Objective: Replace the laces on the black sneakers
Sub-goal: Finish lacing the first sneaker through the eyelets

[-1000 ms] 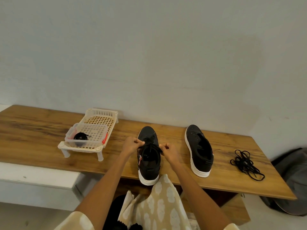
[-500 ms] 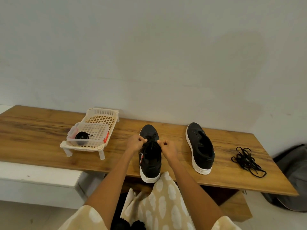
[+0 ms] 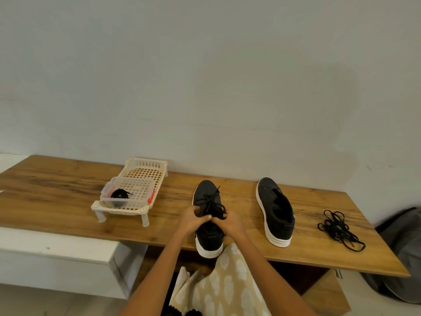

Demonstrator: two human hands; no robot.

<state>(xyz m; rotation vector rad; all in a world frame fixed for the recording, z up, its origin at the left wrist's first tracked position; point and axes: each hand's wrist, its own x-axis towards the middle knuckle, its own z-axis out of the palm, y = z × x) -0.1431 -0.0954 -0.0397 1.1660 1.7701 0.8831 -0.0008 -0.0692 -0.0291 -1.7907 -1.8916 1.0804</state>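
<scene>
Against the wall: a wooden surface [image 3: 57, 201] runs left to right below a plain pale wall [image 3: 205, 76].
Left end: a white ledge [image 3: 57, 245] sits lower, beside the wood.
Rack: a cream plastic rack [image 3: 145, 169] holds a clear tub [image 3: 150, 187] with a coiled black lace [image 3: 119, 194] inside.
Laced sneaker: black sneaker [image 3: 206, 190] at the near edge, toe toward the wall.
Hands: left hand [image 3: 192, 218] and right hand [image 3: 230, 222] meet over its tongue, fingers pinching its lace [image 3: 213, 201].
Second sneaker: unlaced sneaker [image 3: 276, 208], to the right, apart.
Loose laces: tangled pile [image 3: 339, 228] near the right end.
Floor right: grey bag [image 3: 403, 247].
</scene>
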